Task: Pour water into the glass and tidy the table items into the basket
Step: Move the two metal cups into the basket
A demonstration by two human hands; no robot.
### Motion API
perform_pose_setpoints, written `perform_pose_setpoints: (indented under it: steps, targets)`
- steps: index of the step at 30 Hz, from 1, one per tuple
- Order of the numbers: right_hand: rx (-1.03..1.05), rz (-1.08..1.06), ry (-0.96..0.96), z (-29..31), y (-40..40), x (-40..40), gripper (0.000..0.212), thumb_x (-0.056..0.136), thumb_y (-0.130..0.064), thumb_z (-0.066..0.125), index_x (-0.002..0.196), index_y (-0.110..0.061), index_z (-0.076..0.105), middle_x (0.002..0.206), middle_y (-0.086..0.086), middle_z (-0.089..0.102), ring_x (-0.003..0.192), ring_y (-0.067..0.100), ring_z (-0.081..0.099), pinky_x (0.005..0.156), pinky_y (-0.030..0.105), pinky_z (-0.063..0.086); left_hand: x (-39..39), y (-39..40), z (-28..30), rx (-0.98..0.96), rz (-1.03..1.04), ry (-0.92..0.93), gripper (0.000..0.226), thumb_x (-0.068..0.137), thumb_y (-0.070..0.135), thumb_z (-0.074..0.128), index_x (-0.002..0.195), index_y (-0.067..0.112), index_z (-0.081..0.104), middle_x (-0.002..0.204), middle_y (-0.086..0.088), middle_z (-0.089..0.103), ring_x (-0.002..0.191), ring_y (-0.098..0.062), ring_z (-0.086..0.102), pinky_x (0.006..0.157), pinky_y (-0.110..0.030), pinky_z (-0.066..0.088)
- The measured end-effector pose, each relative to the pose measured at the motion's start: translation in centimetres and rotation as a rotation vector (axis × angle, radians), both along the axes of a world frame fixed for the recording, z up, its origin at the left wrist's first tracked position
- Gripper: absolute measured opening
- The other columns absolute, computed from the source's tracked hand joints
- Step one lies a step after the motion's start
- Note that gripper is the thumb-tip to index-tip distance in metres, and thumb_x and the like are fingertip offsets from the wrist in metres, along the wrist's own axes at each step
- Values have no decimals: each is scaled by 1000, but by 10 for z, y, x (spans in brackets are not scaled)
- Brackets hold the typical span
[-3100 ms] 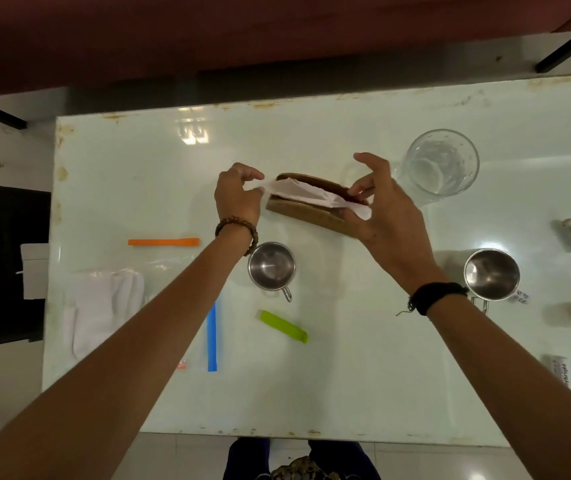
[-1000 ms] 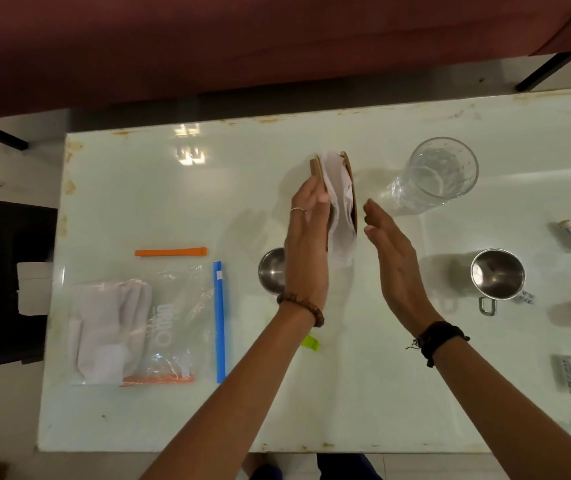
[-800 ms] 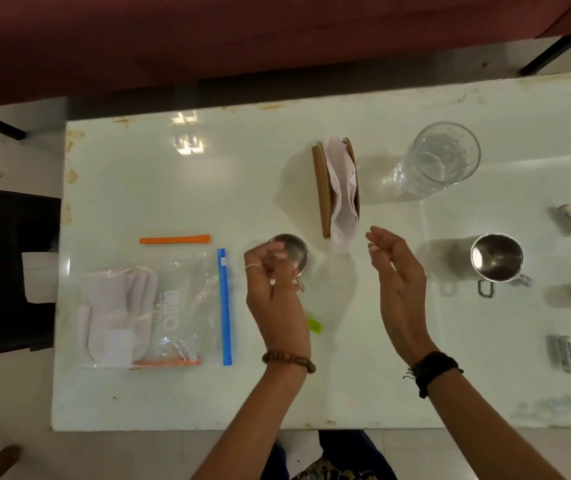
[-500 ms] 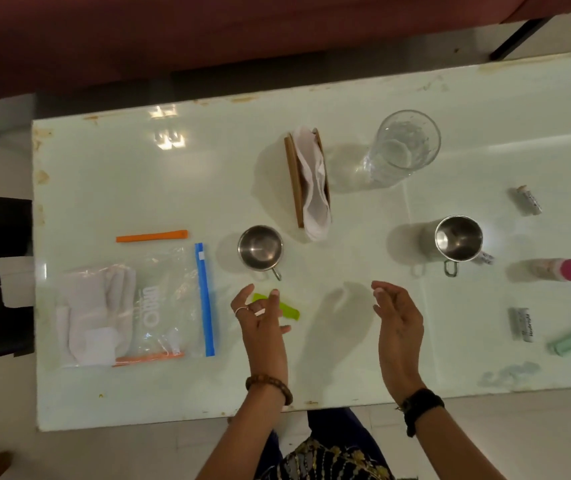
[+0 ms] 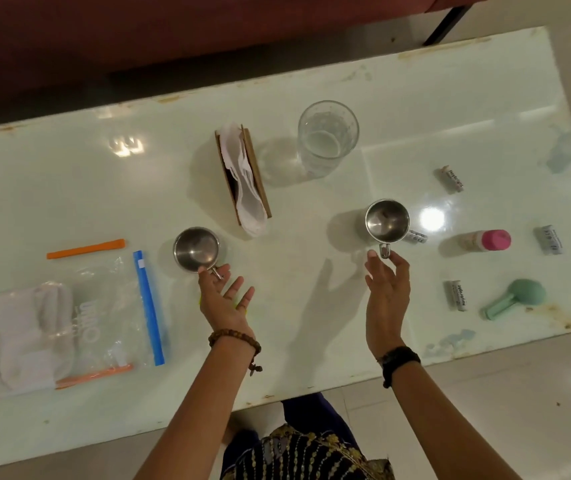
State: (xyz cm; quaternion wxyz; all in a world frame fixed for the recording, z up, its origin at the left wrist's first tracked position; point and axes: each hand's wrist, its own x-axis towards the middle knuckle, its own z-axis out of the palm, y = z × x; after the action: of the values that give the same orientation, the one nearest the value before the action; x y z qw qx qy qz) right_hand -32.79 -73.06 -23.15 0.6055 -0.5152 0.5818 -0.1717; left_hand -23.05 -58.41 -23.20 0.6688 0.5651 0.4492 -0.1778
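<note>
On the tabletop, the left hand and right hand reach with fingers spread and empty, tips at the handles of two steel mugs. Farther back, the glass stands beside a napkin holder.

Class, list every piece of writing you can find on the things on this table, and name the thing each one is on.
"Heybright": small tube at the far right.
"Heybright": small tube at the near right.
Large white letters on the clear zip bag: seen sideways, not surely readable.
Print on the grey tube at the right edge: too small.
Tag beside the right steel cup: too small.
</note>
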Motion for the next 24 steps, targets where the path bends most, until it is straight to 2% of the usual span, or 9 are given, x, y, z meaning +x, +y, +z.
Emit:
perform_pose_setpoints:
  steps: [2, 5, 8, 12, 16, 19, 22, 24]
  targets:
    - [18, -44, 20, 1, -5, 7, 19, 91, -34, 56, 95, -15, 56, 92, -8, 66, 105, 22, 61, 100, 41, 44, 2, 2, 0, 6, -12, -4, 41, 91, 47, 36, 102, 13, 56, 102, -1, 58, 94, -20, 58, 66, -32, 49]
    - [112, -132, -4, 1, -10, 15, 24, 92, -33, 55, 77, -14, 56, 88, -1, 63, 98, 22, 61, 93, 37, 48, 4, 8, -5, 52, -47, -13, 35, 90, 48, 40, 86, 18, 57, 89, -1, 63, 84, -18, 62, 64, -31, 49]
    - [211, -192, -48, 5, -10, 23, 21, 91, -26, 57, 75, -13, 57, 89, 3, 63, 98, 21, 61, 91, 32, 49, 4, 11, -3, 94, -66, -1, 24, 89, 39, 48, 80, 20, 58, 82, -2, 65, 77, -17, 64, 63, -28, 47]
    - [253, -178, -34, 13, 14, 27, 17, 90, -20, 56, 75, -12, 57, 93, 8, 62, 98, 21, 62, 94, 35, 49, -1, 19, 3, 88, -67, -4, 22, 86, 32, 52, 72, 17, 60, 76, -1, 68, 62, -9, 67, 62, -24, 46]
    - [201, -9, -64, 36, 57, 30, 22, 91, -15, 53, 69, -12, 55, 84, 5, 63, 93, 19, 64, 92, 36, 51, -9, 40, 23, 104, -102, -130, 39, 88, 28, 50, 51, 20, 57, 64, 5, 71, 56, -5, 66, 63, -26, 46]
    - [152, 169, -109, 61, 96, 41, 24, 89, -18, 54, 66, -10, 53, 69, -2, 59, 84, 16, 61, 83, 31, 51, -6, 68, 45, 120, -124, -233, 53, 91, 24, 47, 38, 21, 56, 60, 3, 71, 58, -8, 65, 63, -27, 46]
    - [93, 372, -132, 83, 140, 64, 28, 80, -26, 52, 73, 1, 51, 74, 21, 52, 76, 17, 51, 79, 29, 44, 8, 108, 66, 166, -118, -334, 52, 91, 22, 48, 39, 21, 55, 62, 0, 72, 60, -9, 65, 67, -31, 46]
    - [46, 485, -125, 94, 167, 84, 31, 77, -29, 52, 79, 3, 52, 81, 28, 50, 71, 24, 47, 70, 33, 42, 22, 140, 77, 230, -110, -390, 49, 91, 22, 47, 44, 23, 60, 62, 2, 72, 62, -9, 66, 73, -35, 46]
